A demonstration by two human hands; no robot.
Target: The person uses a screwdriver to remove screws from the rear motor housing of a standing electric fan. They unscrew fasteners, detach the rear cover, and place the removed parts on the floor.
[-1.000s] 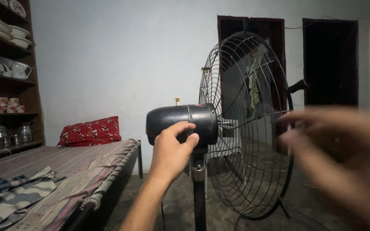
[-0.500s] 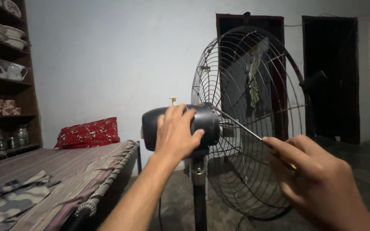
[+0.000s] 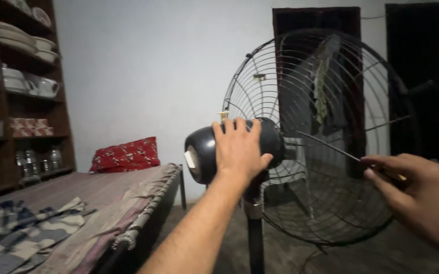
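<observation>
Fan: a black pedestal fan with a rounded black motor housing [image 3: 204, 152], a wide round wire guard [image 3: 326, 137] and a dark upright pole [image 3: 255, 238] with a metal collar just under the housing. No blades can be made out behind the wires in the dim light.
Motor housing: it points its pale rear cap toward the camera's left; a small cream knob [image 3: 224, 114] stands on top, just beside the fingertips of the left hand.
Left hand [image 3: 239, 149]: laid flat over the top and side of the motor housing, fingers spread and pointing up, thumb wrapped round the front end near the guard; it grips the housing.
Right hand [image 3: 422, 195]: closed on a thin metal-shafted screwdriver [image 3: 328, 145], pinched between thumb and fingers, with a bit of yellowish handle showing at the knuckles.
Screwdriver: its shaft runs up and away from the right hand toward the left hand, the tip lying at the hub of the guard, just beyond the left thumb; whether it touches is not clear.
Guard: it stands between the two hands and behind the shaft.
Beyond the left forearm: a bed with a striped cover [image 3: 77, 203] and a red patterned pillow [image 3: 125, 155].
Far from both hands, past the bed: a dark wooden shelf of white crockery [image 3: 21, 76].
</observation>
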